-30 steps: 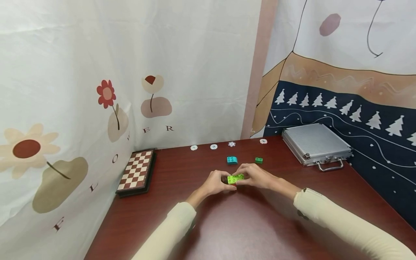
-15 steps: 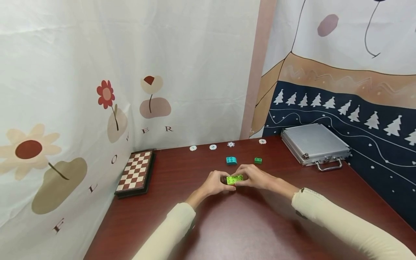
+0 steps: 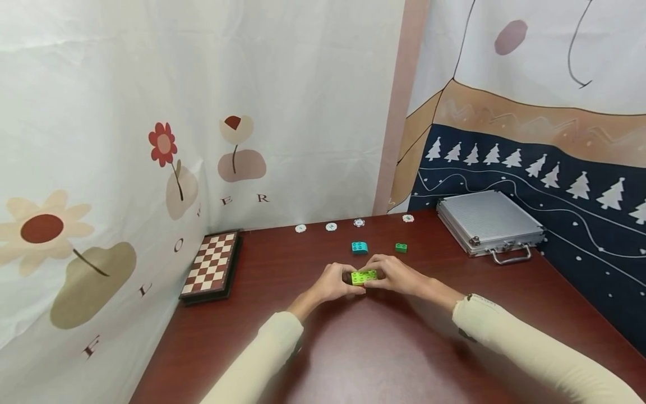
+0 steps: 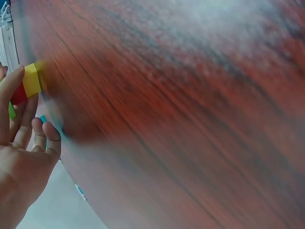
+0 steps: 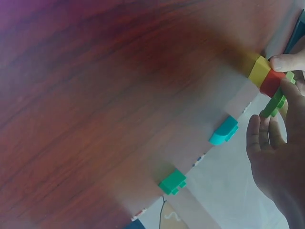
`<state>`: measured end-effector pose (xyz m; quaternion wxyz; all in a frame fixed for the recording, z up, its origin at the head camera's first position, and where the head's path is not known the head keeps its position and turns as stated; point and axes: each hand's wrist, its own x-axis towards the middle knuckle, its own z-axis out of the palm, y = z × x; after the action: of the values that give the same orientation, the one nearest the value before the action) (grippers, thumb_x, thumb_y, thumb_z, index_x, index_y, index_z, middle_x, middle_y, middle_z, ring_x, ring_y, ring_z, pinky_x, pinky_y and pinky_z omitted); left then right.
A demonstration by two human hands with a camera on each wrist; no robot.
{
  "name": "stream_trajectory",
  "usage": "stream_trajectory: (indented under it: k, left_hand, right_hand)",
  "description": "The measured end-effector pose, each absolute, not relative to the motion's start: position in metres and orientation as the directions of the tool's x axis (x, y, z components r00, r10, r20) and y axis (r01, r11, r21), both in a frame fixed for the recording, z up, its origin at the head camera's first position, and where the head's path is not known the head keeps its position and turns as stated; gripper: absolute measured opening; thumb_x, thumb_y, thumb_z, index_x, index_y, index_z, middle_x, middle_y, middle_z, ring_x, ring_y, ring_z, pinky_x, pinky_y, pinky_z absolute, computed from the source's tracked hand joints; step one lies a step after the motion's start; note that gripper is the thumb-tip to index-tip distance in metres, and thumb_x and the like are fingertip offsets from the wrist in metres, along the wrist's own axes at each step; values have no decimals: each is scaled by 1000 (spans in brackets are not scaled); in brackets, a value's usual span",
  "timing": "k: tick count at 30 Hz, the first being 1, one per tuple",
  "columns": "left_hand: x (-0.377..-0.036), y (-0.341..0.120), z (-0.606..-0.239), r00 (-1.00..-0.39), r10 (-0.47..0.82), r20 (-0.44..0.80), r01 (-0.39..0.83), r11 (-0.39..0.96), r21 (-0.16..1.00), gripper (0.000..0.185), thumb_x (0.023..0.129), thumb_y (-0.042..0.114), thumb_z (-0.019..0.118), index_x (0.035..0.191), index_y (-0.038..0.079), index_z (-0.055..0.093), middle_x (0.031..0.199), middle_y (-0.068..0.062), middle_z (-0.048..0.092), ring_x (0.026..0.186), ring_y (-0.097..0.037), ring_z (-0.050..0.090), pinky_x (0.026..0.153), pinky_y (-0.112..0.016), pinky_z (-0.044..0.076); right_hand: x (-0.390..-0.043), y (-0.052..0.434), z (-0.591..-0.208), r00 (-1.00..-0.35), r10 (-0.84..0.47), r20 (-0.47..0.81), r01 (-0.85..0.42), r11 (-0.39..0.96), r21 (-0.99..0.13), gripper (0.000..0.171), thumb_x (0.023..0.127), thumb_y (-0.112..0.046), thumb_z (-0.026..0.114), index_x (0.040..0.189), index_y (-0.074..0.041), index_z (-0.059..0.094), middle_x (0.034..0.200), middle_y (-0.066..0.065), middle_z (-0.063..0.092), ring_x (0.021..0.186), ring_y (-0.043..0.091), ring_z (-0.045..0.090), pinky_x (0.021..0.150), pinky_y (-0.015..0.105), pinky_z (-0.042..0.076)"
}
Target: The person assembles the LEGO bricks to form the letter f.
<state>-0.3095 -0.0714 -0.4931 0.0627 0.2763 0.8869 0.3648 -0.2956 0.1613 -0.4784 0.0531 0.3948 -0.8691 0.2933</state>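
Roughly by size, biggest first:
Table: the dark red wooden table (image 3: 383, 348) fills the lower middle of the head view, with patterned cloths hanging behind it at upper left and upper right.
Case: a ribbed metal case (image 3: 488, 220) with a handle lies shut at the right edge of the head view, well apart from the hands.
Board: a folded chessboard (image 3: 212, 266) lies at the left edge of the table, in the centre left of the head view.
Left hand: the left hand (image 3: 334, 283) sits just left of centre in the head view; its fingers are curled onto the left end of the brick stack. In the left wrist view its fingertips (image 4: 14, 76) touch the yellow and red layers at the far left edge.
Right hand: the right hand (image 3: 396, 274) meets it from the right, fingers bent and pinching the stack's right end; in the right wrist view one fingertip (image 5: 285, 62) presses the yellow brick at the upper right.
Brick stack: the brick stack (image 3: 364, 276) is held between both hands at the centre of the head view, lime green studs on top; the right wrist view shows its yellow, red and green layers (image 5: 267, 76). Whether it touches the table I cannot tell.
Teal brick: a teal brick (image 3: 359, 247) with a curved top lies just behind the hands.
Green brick: a small green brick (image 3: 401, 247) lies to its right, apart from it.
Chips: four round chips (image 3: 331, 226) stand in a row at the table's back edge.
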Motion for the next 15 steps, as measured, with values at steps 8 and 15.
stream_trajectory:
  k: [8,15]
  left_hand:
    - [-310,-80,-492,-836,542,88,449,582,678,35,80,24,92,109,10,78,75,6,70,59,-4,61,62,-23,50]
    - [-307,-82,-492,-843,533,67,419,575,703,34,82,25,92,109,11,76,73,4,71,57,-7,64,61,-23,51]
  right_hand:
    - [-299,156,-475,-673,-675,303,-724,516,-458,34,93,-27,81,123,-13,76,110,-1,68,95,13,62,81,28,55]
    - [-310,174,-462,-717,-624,311,-682,534,-500,34,93,-21,81,123,-4,75,114,7,71,103,22,68,87,42,59]
